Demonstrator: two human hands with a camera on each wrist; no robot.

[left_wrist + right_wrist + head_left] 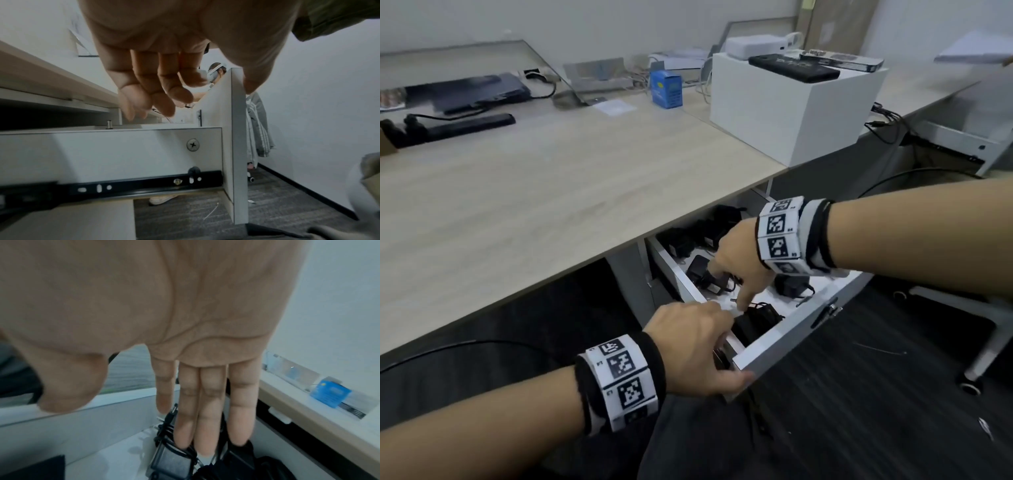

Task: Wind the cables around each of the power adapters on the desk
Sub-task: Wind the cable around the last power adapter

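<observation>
Under the desk [551,192] a white drawer [791,339] is pulled out, with several black power adapters inside. My right hand [739,298] reaches down into it, fingers straight. In the right wrist view its fingertips [203,449] touch a black adapter [170,462] with its cable wrapped round it and a barrel plug [171,413] sticking up. Other adapters lie at the left [702,270], right [789,284] and front [756,320]. My left hand [709,346] sits at the drawer's front left corner. Its fingers [164,91] hang loosely curled above the drawer side [123,154], thumb by the front panel, holding nothing.
On the desk stand a white box [791,113] with a black phone on top, a small blue box [667,89] and a black bar [465,125] at the far left. A second drawer [962,137] is open at the right. A chair base [989,342] stands on the dark carpet.
</observation>
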